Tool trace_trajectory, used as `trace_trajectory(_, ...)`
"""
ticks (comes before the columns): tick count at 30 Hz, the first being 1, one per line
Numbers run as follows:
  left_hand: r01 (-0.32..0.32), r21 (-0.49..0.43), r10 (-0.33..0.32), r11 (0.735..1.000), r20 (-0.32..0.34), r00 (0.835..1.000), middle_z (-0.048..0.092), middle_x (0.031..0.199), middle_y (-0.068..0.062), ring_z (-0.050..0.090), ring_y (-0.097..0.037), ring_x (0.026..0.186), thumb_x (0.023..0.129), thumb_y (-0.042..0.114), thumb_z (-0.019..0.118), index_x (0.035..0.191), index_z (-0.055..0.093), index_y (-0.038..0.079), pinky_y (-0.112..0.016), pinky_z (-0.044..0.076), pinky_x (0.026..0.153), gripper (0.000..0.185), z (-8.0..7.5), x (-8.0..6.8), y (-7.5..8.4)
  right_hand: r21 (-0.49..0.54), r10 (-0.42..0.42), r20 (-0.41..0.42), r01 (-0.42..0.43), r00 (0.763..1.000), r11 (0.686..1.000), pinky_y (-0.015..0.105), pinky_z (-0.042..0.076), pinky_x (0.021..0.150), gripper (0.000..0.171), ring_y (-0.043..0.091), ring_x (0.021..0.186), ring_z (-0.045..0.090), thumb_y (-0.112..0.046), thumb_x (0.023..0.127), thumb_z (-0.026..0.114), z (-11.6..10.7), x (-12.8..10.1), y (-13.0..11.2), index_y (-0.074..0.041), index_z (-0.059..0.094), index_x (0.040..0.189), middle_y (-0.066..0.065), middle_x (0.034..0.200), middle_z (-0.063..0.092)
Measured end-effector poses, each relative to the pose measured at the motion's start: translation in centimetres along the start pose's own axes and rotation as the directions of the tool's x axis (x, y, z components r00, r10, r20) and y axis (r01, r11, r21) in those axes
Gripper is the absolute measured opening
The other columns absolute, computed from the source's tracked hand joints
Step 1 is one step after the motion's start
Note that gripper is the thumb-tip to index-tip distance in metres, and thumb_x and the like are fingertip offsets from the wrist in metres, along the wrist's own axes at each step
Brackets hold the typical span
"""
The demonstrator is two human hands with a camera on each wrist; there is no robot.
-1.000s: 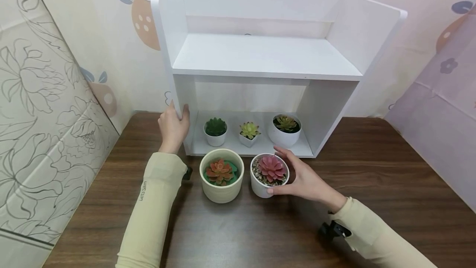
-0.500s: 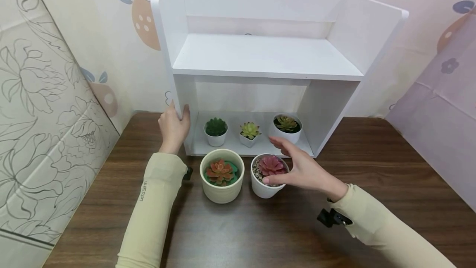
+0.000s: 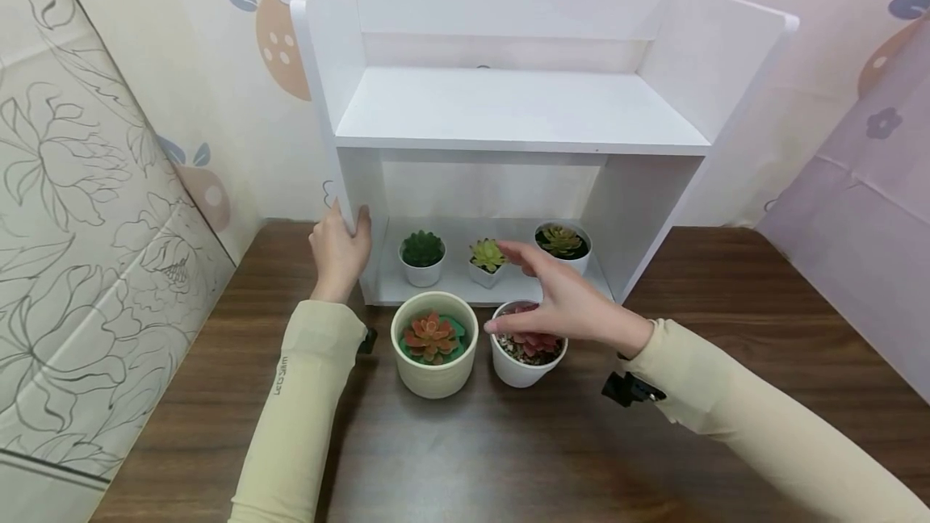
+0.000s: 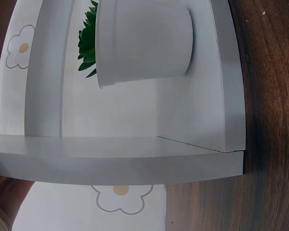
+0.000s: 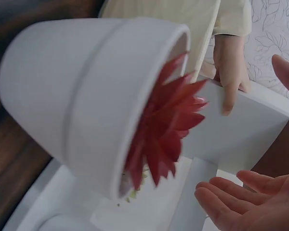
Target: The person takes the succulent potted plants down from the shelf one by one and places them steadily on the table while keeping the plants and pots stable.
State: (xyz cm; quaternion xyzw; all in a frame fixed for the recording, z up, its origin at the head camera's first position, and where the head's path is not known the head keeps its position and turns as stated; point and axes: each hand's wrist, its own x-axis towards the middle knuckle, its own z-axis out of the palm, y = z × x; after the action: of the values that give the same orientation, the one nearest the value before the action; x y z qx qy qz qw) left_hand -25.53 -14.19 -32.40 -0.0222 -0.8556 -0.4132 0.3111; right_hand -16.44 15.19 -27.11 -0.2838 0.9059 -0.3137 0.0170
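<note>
Right hand [image 3: 559, 305] moved left; fingers [image 3: 508, 321] spread over pink succulent pot [image 3: 526, 361].

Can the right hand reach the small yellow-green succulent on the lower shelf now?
Probably yes. The right hand hovers open above the pink succulent pot, its fingers near the yellow-green succulent, with the shelf front open and nothing between.

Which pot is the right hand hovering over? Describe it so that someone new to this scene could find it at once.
Start at the white shelf unit on the brown table. Two pots stand on the table just in front of its lower compartment; the right hand is above the right-hand one. This white pot holds a pink-red succulent in pebbles, while its neighbour, the cream pot, is wider and holds an orange succulent.
</note>
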Motion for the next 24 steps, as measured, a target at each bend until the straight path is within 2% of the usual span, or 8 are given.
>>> trace_trajectory(10,0.009,0.012,-0.009,1.0,-0.011,1.0,0.067,0.108,-0.027,0.064,-0.045,0.099,0.094,0.022,0.054,0.113,0.059,-0.005,-0.056,0.046,0.087,0.033,0.1,0.1,-0.1,-0.022,0.03,0.015,-0.03,0.999,0.999,0.044,0.039,0.106,0.094,0.028,0.133,0.044,-0.044,0.074,0.08,-0.2,2.9,-1.4,-0.006,0.033,0.147,0.011,0.149,0.041)
trace_trajectory(24,-0.003,0.019,0.003,1.0,-0.006,1.0,0.068,0.106,-0.027,0.065,-0.045,0.098,0.095,0.02,0.053,0.112,0.059,-0.005,-0.056,0.046,0.086,0.031,0.1,0.2,-0.1,-0.044,0.098,0.106,-0.094,0.989,0.995,0.043,0.039,0.106,0.091,0.029,0.132,0.045,-0.045,0.078,0.076,0.2,6.7,-2.4,-0.008,0.031,0.147,0.013,0.147,0.042)
